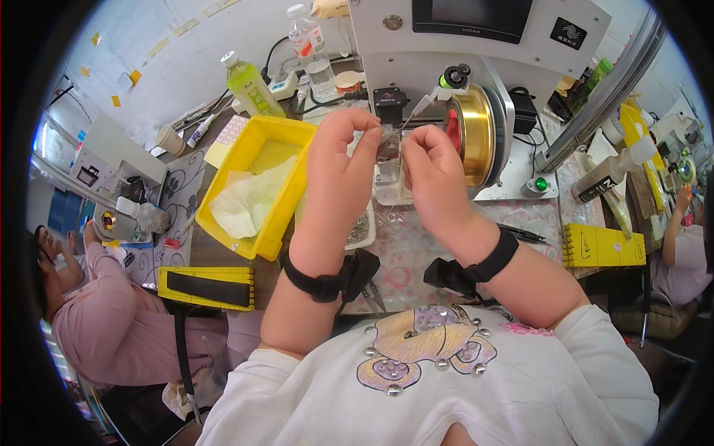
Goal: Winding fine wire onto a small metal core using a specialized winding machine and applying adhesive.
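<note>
My left hand (343, 149) is raised in front of the white machine (424, 44), its thumb and forefinger pinched together. Close to its right, my right hand (433, 160) is also closed in a pinch, with the fingers curled. Whatever lies between the fingertips is too small to make out. Just beyond the hands are a small black block (390, 102) and a thin guide arm (422, 108) on the machine. A gold-coloured spool (477, 135) stands upright right beside my right hand. Black straps with small devices sit on both wrists.
At left, a yellow tray (277, 128) holds white paper. Bottles, one green (251, 85) and one clear (311, 48), stand behind it. Black tweezers (520, 233) and scissors (374, 296) lie on the table. A green button (540, 185) sits at right. People work on both sides.
</note>
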A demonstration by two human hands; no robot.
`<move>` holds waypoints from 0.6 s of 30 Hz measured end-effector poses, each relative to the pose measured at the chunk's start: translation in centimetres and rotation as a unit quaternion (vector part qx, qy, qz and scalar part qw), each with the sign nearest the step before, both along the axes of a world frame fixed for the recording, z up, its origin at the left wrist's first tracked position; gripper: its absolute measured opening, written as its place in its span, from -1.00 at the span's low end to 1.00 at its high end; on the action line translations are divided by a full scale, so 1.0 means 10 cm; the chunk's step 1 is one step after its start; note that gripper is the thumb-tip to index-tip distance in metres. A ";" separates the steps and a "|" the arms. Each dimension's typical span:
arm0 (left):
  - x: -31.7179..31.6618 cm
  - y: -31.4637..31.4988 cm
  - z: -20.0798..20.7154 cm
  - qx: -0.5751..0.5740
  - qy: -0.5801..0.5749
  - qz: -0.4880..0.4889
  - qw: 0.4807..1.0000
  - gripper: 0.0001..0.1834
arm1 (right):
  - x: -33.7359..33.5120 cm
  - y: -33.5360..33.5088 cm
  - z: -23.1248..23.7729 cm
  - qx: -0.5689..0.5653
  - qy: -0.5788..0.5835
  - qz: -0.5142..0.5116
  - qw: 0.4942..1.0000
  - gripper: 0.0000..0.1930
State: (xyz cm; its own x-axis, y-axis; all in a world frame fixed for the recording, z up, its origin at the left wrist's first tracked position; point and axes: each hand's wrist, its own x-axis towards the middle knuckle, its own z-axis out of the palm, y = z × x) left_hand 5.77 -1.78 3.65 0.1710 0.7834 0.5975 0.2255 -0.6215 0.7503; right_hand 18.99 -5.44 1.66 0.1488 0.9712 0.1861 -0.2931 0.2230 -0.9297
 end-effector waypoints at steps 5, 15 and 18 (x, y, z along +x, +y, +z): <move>0.01 -0.22 0.05 -0.099 -0.131 -0.087 0.983 -0.96 | -0.01 -0.14 0.06 0.029 -0.040 -0.020 0.999 -0.93; 0.05 -0.58 0.06 0.014 -0.039 -0.022 0.999 -0.89 | 0.06 -0.37 0.11 0.181 -0.199 -0.102 0.958 -0.91; 0.07 -0.69 0.09 0.013 -0.045 -0.017 0.999 -0.90 | 0.13 -0.39 0.13 0.262 -0.320 -0.136 0.900 -0.86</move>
